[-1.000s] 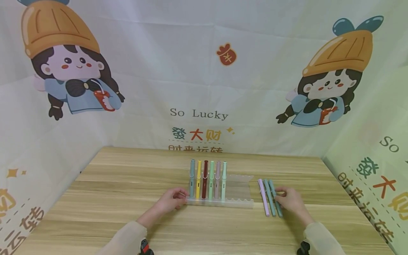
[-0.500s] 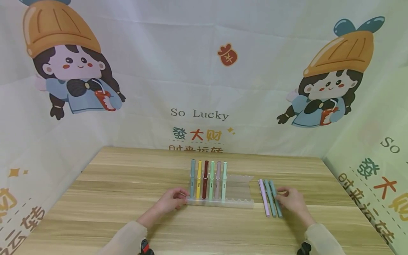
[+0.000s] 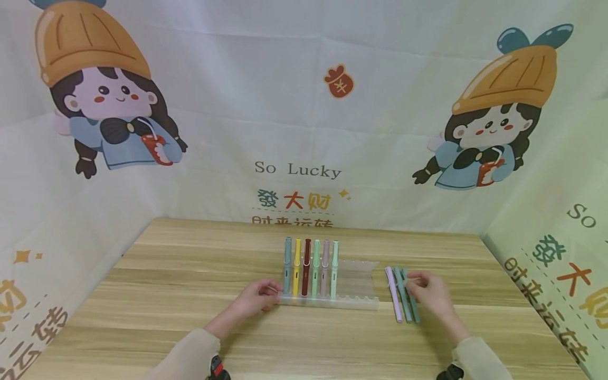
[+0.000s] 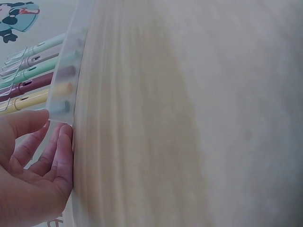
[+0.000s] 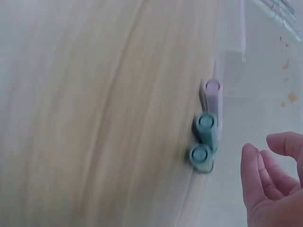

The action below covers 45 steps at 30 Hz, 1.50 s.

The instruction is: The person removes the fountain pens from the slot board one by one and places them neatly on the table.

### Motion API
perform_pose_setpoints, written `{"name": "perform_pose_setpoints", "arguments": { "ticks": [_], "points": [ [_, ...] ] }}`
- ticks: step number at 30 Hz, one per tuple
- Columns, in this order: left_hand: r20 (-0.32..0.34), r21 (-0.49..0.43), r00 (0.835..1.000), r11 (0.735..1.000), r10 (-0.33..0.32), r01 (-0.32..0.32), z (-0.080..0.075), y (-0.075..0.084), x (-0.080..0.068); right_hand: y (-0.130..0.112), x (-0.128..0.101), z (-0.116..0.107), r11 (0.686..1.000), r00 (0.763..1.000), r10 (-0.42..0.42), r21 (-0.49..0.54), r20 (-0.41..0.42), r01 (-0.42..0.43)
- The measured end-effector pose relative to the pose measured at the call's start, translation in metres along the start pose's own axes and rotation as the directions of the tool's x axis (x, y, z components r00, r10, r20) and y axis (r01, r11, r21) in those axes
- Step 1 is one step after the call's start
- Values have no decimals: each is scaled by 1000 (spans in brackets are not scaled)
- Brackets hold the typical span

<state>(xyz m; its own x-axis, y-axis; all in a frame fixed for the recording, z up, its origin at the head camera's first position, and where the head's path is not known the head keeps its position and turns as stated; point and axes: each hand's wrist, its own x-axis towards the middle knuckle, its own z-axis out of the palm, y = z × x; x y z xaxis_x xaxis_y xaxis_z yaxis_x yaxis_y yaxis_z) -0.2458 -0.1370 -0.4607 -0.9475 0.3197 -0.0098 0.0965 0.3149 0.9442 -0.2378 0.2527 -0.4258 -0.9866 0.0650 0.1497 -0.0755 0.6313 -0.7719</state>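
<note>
A clear pen rack point(image 3: 353, 302) lies mid-table with several pens in its left slots: grey-blue, yellow, dark red point(image 3: 306, 260), green, pink and mint. My left hand point(image 3: 256, 297) pinches the rack's left end; in the left wrist view its thumb and fingertips point(image 4: 62, 142) meet that end of the rack point(image 4: 66, 90). To the right of the rack lie three loose pens: a lilac pen point(image 3: 392, 292) and two teal pens point(image 3: 401, 295). My right hand point(image 3: 429, 293) hovers over the teal ones. In the right wrist view its relaxed fingers point(image 5: 265, 184) stay clear of the pen ends point(image 5: 206, 122).
The wooden table point(image 3: 190, 274) is ringed by a printed cartoon backdrop point(image 3: 304, 132) at the back and both sides. The rack's right slots point(image 3: 358, 277) hold no pens. Bare tabletop lies left of the rack and along the front.
My right hand has shifted a little away from me and to the left, over the upper part of the teal pens. The left hand and the rack have stayed put.
</note>
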Motion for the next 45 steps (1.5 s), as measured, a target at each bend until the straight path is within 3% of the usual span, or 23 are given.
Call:
{"name": "perform_pose_setpoints", "arguments": {
  "ticks": [7,15,20,25,27,31,40,45],
  "points": [
    [13,-3,1000,1000,25,-25,-1,-5,3,-9,0,15,992,1000,11,126,3,-11],
    [20,-8,999,999,48,-48,-1,-7,3,-20,-2,31,955,999,7,297,43,-20],
    [17,-8,999,999,49,-49,-1,-7,3,-28,-2,42,941,999,-4,337,37,-9],
    [20,-6,998,999,54,-54,0,8,-4,-37,-4,52,918,998,-19,397,66,-9],
    [19,-1,999,999,51,-51,0,8,-3,-40,-4,56,910,997,-23,415,71,-9],
    [12,5,999,999,42,-42,0,-8,5,-45,-2,65,902,997,-42,431,61,11],
    [4,5,999,999,46,-46,1,12,-6,-56,2,84,888,998,-61,457,12,48],
    [1,2,999,999,40,-40,0,3,-2,-59,3,93,879,996,-91,470,0,80]
  ]
}}
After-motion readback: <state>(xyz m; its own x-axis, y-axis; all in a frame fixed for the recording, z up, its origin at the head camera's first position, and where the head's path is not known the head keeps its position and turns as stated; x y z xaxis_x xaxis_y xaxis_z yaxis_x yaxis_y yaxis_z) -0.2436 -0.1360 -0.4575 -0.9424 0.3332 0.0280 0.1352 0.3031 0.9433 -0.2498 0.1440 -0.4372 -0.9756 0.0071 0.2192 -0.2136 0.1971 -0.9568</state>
